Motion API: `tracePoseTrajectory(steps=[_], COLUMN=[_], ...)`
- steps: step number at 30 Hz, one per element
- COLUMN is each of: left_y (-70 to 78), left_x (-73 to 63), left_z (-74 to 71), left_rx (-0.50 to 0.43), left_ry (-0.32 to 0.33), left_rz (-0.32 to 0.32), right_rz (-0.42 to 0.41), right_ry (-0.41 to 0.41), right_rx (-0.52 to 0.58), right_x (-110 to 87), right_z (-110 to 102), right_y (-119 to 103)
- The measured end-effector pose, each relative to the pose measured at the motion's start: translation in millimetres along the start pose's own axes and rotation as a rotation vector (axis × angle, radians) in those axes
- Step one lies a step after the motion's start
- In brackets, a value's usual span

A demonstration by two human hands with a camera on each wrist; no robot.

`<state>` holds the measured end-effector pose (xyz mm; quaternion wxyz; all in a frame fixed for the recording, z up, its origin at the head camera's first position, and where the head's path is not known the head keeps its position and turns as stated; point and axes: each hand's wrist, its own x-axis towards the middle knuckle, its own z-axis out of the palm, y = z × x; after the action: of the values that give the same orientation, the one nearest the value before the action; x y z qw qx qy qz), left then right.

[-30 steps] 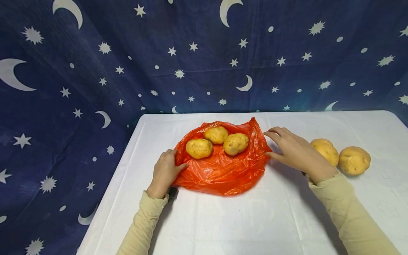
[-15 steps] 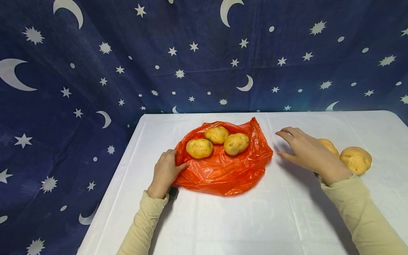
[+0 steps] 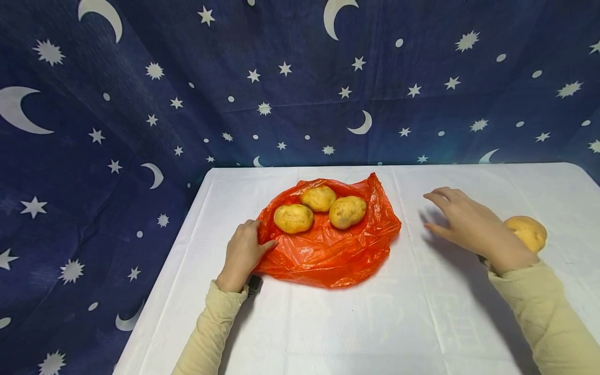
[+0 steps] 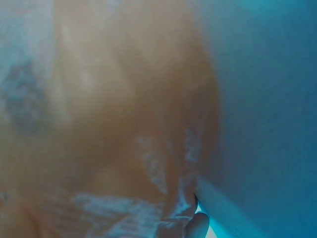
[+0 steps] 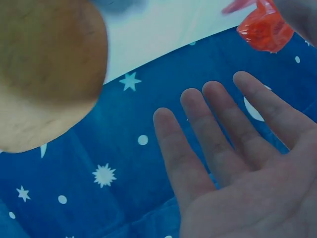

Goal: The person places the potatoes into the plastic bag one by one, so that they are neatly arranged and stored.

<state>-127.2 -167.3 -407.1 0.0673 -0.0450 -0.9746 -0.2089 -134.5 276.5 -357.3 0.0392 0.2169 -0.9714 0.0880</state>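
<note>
A crinkled red plastic bag (image 3: 323, 255) lies spread on the table with three potatoes on it: one on the left (image 3: 293, 218), one at the back (image 3: 318, 198) and one on the right (image 3: 347, 212). My left hand (image 3: 242, 255) grips the bag's left edge, thumb over the plastic; its own wrist view is too blurred for detail. My right hand (image 3: 469, 224) hovers right of the bag, holding nothing. In the right wrist view its fingers (image 5: 223, 144) are spread and nearly straight, with a potato (image 5: 49, 74) close beside them.
Another potato (image 3: 527, 233) shows partly behind my right wrist in the head view. A white cloth covers the table (image 3: 356, 333). Behind and to the left hangs a dark blue curtain (image 3: 309, 67) with moons and stars.
My right hand has let go of the bag's right side and moved away to the right, now covering one of the loose potatoes in the head view. My left hand stays put.
</note>
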Motion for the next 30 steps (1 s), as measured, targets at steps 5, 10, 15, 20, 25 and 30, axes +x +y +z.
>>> tracePoseTrajectory(steps=[5, 10, 15, 20, 25, 30], left_y=[0.3, 0.5, 0.8, 0.7, 0.7, 0.8], left_x=[-0.2, -0.3, -0.5, -0.5, -0.3, 0.0], left_z=[-0.3, -0.3, -0.5, -0.3, 0.3, -0.1], left_rx=[0.008, 0.008, 0.013, 0.012, 0.013, 0.011], left_ry=[0.003, 0.002, -0.001, 0.002, 0.002, 0.000], left_rz=[0.001, -0.002, -0.006, -0.003, -0.004, -0.008], right_rz=[0.013, 0.029, 0.039, 0.068, 0.087, 0.089], right_ry=[0.014, 0.017, 0.014, -0.014, -0.026, -0.002], right_rx=[-0.005, -0.012, 0.000, 0.007, 0.007, 0.008], right_x=[-3.8, -7.8, -11.5, -14.2, -16.8, -19.5], right_z=[1.0, 1.9, 3.2, 3.9, 4.2, 4.0], right_y=[8.4, 16.2, 24.4, 31.1, 36.0, 38.0])
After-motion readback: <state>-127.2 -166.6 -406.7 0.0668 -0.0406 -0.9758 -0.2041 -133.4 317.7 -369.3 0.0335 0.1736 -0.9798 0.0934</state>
